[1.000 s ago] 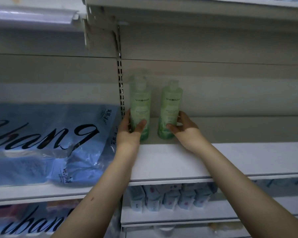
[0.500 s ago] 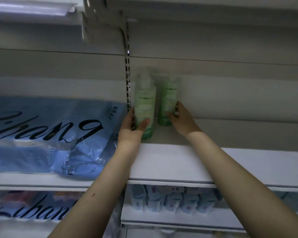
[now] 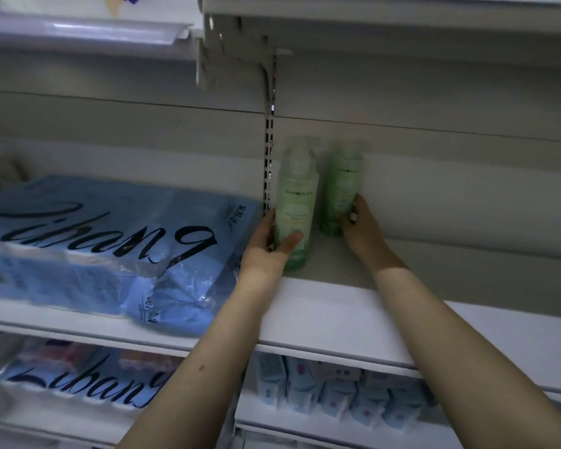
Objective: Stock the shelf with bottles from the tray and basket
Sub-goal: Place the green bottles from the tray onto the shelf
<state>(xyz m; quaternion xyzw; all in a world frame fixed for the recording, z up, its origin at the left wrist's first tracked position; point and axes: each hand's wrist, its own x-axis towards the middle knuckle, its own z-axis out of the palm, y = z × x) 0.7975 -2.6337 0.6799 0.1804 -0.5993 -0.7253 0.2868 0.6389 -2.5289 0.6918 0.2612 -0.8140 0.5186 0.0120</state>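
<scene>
Two pale green bottles stand upright on the white shelf (image 3: 337, 312), close to the slotted upright post. My left hand (image 3: 269, 244) wraps the lower half of the nearer, left bottle (image 3: 297, 202), thumb across its front. My right hand (image 3: 361, 228) holds the right bottle (image 3: 342, 189) from its right side; this one stands deeper, against the back wall. The tray and basket are out of view.
Large blue plastic-wrapped packs (image 3: 94, 247) with black script fill the shelf section to the left. Small light-blue packets (image 3: 334, 390) line the shelf below. The upper shelf and its bracket (image 3: 234, 59) hang overhead. Bare shelf extends to the right of the bottles.
The right bottle has been pushed back toward the wall with my right hand on it. My left hand stays on the left bottle. The view has shifted, so the bottles sit further right.
</scene>
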